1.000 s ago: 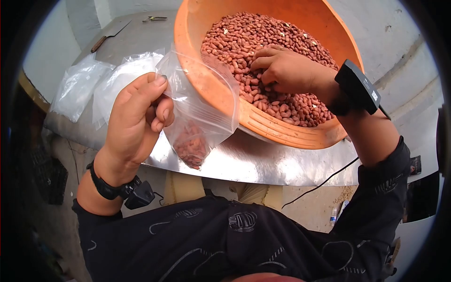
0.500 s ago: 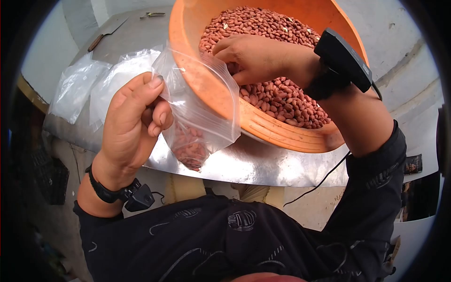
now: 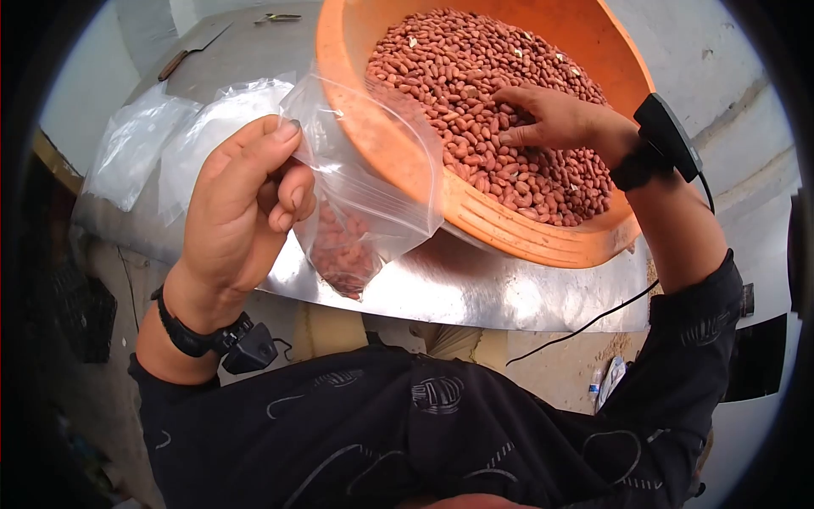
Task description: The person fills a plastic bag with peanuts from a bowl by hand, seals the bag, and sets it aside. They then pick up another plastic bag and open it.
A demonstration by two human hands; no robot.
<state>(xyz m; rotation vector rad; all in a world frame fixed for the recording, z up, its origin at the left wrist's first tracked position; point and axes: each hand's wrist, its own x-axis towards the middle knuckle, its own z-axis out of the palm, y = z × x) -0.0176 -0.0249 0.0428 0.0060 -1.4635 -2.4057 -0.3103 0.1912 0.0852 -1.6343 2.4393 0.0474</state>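
My left hand (image 3: 250,199) pinches the edge of a clear zip-lock bag (image 3: 386,191) between thumb and fingers. Some reddish-brown peanuts (image 3: 339,250) lie in the bottom of this bag, which hangs beside the rim of an orange plastic tub (image 3: 500,225). Inside the tub is a large heap of red-skinned peanuts (image 3: 458,68). My right hand (image 3: 555,119) rests on the heap, palm down, thumb and fingers apart, with some fingertips hidden among the nuts.
Flat clear plastic bags (image 3: 140,148) lie on the metal table (image 3: 475,293) at the left. Farther back are a knife with a wooden handle (image 3: 174,64) and a small metal tool (image 3: 278,18). A black cable (image 3: 585,322) hangs from my right wrist device (image 3: 666,136).
My right hand has moved right, from the tub's left side near the bag's mouth to the middle of the peanut heap. My left hand still holds the bag in nearly the same place.
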